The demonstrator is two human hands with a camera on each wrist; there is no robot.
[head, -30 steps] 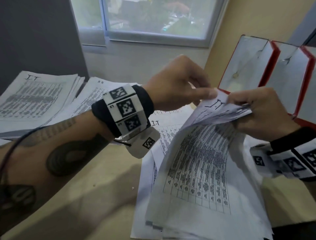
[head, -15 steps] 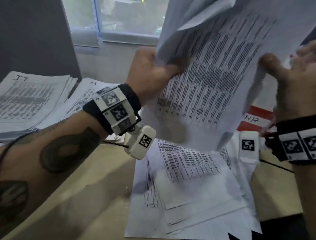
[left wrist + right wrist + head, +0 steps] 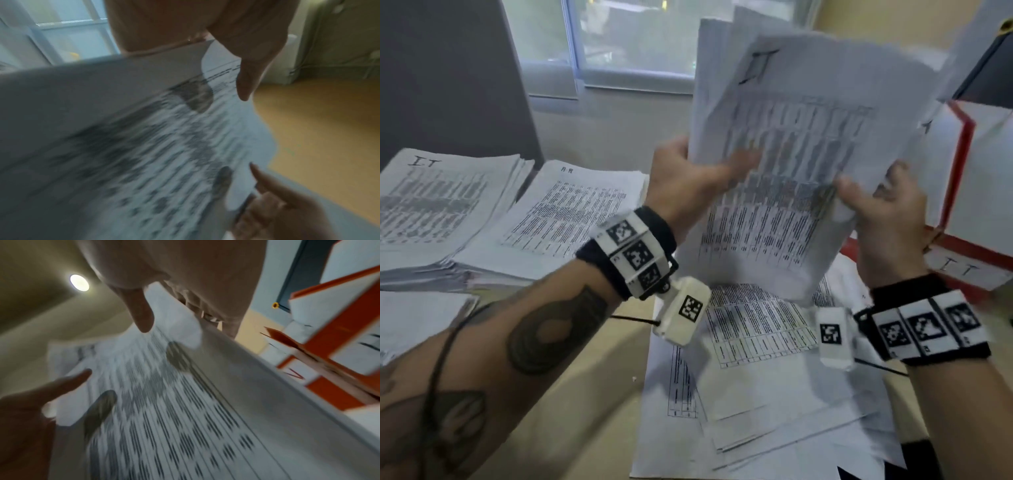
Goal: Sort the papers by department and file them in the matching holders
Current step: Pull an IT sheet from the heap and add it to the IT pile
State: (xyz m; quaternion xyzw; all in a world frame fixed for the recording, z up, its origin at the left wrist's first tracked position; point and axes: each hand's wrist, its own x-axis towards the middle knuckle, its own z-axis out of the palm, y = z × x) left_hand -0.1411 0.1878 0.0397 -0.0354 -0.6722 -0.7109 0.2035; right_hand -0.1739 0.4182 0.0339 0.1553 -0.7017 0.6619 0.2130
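A sheaf of printed sheets [image 3: 791, 144] headed "IT" stands upright in the air in front of me, held at both lower sides. My left hand [image 3: 688, 178] grips its left edge, thumb [image 3: 246, 78] on the front and fingers behind. My right hand [image 3: 876, 205] pinches the right lower edge, thumb [image 3: 141, 311] on the printed face. The same sheets [image 3: 144, 146] [image 3: 164, 402] fill both wrist views, blurred. Red and white file holders [image 3: 969, 164] stand at the right, one labelled "IT" [image 3: 959, 270]. Loose papers [image 3: 756, 359] lie on the desk below.
At the left of the desk [image 3: 558, 411] lie a thick stack marked "IT" [image 3: 438, 205] and a second stack [image 3: 558, 219] beside it. A window [image 3: 626, 41] is behind. The front left of the desk shows bare wood.
The sheaf has been lifted off the loose pile and raised upright; now its "IT" heading faces me. My right hand has moved in from the side and taken hold of its right edge.
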